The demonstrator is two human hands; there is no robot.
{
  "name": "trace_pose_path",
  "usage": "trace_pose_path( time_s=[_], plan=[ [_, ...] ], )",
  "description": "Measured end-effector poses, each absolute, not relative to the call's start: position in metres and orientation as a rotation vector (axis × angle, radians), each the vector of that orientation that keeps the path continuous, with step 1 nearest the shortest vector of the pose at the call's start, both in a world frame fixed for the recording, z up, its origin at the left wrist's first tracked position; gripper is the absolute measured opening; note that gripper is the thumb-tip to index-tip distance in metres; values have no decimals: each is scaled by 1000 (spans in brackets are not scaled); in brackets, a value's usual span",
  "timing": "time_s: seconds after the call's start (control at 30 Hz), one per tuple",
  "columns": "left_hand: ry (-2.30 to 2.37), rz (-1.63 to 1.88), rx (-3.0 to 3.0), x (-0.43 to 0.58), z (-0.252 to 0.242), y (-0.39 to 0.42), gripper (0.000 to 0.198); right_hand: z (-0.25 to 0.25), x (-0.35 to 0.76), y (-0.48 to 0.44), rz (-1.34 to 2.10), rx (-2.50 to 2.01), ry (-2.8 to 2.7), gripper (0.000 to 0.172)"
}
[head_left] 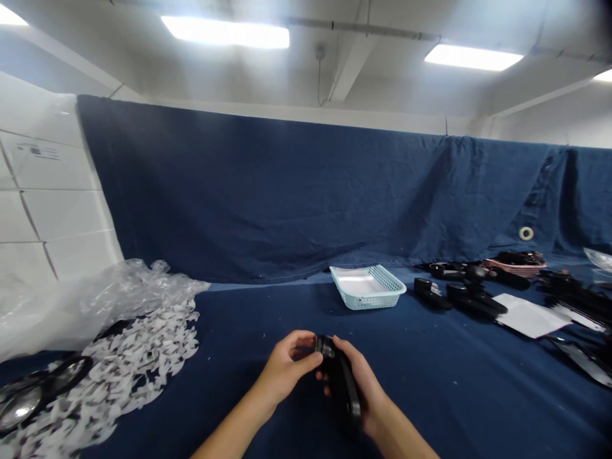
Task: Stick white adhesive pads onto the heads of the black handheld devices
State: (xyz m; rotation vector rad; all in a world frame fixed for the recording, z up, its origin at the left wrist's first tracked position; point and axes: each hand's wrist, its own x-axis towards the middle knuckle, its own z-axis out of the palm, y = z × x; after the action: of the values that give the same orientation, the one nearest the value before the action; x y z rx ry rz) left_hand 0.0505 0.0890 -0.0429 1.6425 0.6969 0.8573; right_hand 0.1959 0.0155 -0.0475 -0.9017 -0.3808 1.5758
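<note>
Black part (340, 379), long and slim with a rounded upper end, is held just above the desk (430, 395) in the lower middle of the view, between both hands and clear of the blue cloth that covers the desk; it slants with its rounded end pointing away from the person. The right hand (366, 389) lies under and behind it with the fingers curled round its far side; this looks like the carrying grip, steadying the black part along its length so that the end is free to be handled. The left hand (287, 368) comes in from the side, thumb and fingers bent in a half-closed pinch on that rounded end; whether the fingertips press a small piece there or only the housing I cannot tell, since the spot is dark and blurred. Neither hand is spread flat; both are closed on the one thing.

More black pieces (461, 298) lie in a loose row at the right of the desk beside a white sheet (528, 317), probably laid out there to be within reach; a pale blue basket (368, 288) stands beyond the hands, near the hanging blue curtain (287, 191). At the left a heap of white paper scraps (138, 363) lies against crumpled clear plastic (95, 299), well apart from the hands, seemingly pushed aside.
</note>
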Motion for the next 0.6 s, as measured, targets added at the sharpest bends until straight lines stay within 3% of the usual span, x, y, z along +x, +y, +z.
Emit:
trace_pose_path(
  time_s=[0.2,0.47,0.6],
  plan=[
    [667,816,1631,47,-43,89,60,-49,201,20,1663,-889,-356,53],
    [603,767,1735,43,-33,86,62,-55,211,19,1860,-793,-290,53],
    [584,762,1817,42,-26,80,75,-53,211,18,1822,-782,-326,50]
  ],
)
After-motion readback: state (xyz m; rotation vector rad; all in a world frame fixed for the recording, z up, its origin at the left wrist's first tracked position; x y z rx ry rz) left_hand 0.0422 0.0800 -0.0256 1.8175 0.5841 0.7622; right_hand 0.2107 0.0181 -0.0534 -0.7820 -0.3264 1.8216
